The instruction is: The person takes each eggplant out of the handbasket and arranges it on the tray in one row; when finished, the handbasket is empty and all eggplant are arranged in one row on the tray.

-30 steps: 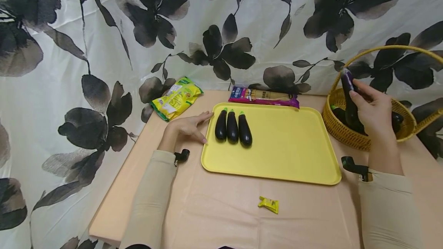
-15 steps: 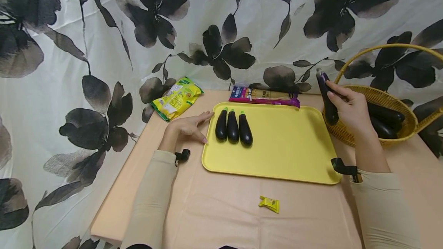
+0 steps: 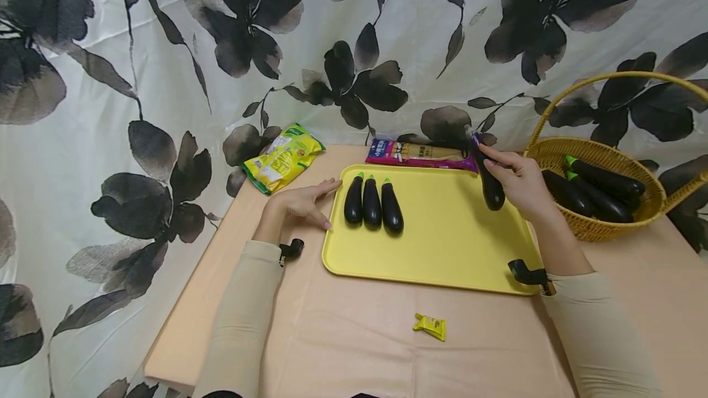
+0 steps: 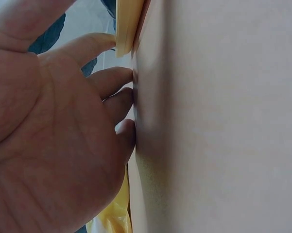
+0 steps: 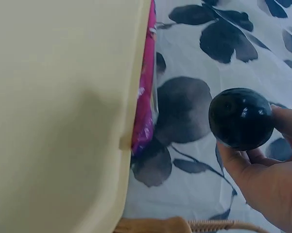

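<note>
My right hand (image 3: pixel 522 183) pinches a dark purple eggplant (image 3: pixel 488 177) by its upper part, above the right end of the yellow tray (image 3: pixel 453 232). In the right wrist view the rounded bottom of that eggplant (image 5: pixel 240 119) faces the camera, between thumb and fingers. My left hand (image 3: pixel 301 204) rests at the tray's left edge with fingers spread; the left wrist view shows one fingertip at the tray rim (image 4: pixel 127 29) and the others touching the table. Three eggplants (image 3: pixel 372 203) lie side by side at the tray's left, green tips toward the back.
A wicker basket (image 3: pixel 592 229) with a tall handle stands at the right, holding several eggplants (image 3: pixel 603 201). Behind the tray lie a yellow bag (image 3: pixel 284 158) and a purple noodle packet (image 3: pixel 420 155). A small yellow wrapped piece (image 3: pixel 430 327) sits in front. Floral cloth (image 3: pixel 354 78) hangs behind.
My right hand has lifted the eggplant out of the basket and carried it left, over the tray's right end. The left hand and the three eggplants on the tray stay put.
</note>
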`<state>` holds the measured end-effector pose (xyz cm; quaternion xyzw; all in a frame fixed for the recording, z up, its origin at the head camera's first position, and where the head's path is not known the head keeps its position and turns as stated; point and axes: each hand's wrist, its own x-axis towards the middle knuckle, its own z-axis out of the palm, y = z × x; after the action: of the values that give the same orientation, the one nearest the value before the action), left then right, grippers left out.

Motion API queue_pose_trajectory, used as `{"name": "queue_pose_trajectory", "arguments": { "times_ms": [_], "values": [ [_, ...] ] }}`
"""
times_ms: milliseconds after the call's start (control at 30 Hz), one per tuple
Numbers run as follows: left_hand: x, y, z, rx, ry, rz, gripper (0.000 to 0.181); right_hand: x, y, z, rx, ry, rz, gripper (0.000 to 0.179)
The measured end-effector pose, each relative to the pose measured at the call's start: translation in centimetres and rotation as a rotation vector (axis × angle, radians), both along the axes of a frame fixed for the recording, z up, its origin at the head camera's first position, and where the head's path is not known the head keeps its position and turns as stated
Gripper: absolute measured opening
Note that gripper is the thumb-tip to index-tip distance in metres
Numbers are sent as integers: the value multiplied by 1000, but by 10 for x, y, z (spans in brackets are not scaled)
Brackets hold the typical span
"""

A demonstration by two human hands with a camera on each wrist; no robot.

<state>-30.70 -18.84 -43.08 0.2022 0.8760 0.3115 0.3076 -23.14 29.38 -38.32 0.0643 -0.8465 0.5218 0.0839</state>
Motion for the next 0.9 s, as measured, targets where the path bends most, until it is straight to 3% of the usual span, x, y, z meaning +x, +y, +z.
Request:
{"name": "queue_pose_trajectory", "arguments": {
  "times_ms": [233, 567, 900],
  "values": [
    [0, 0, 2, -18, -4, 11, 130, -5, -16, -9, -21, -6, 98, 42],
    [-1, 3, 5, -20, -4, 10, 130, -5, -32, -16, 69, -48, 192, 43],
    [0, 3, 3, -19, -13, 10, 130, -19, -54, -27, 183, -78, 315, 41]
  ]
}}
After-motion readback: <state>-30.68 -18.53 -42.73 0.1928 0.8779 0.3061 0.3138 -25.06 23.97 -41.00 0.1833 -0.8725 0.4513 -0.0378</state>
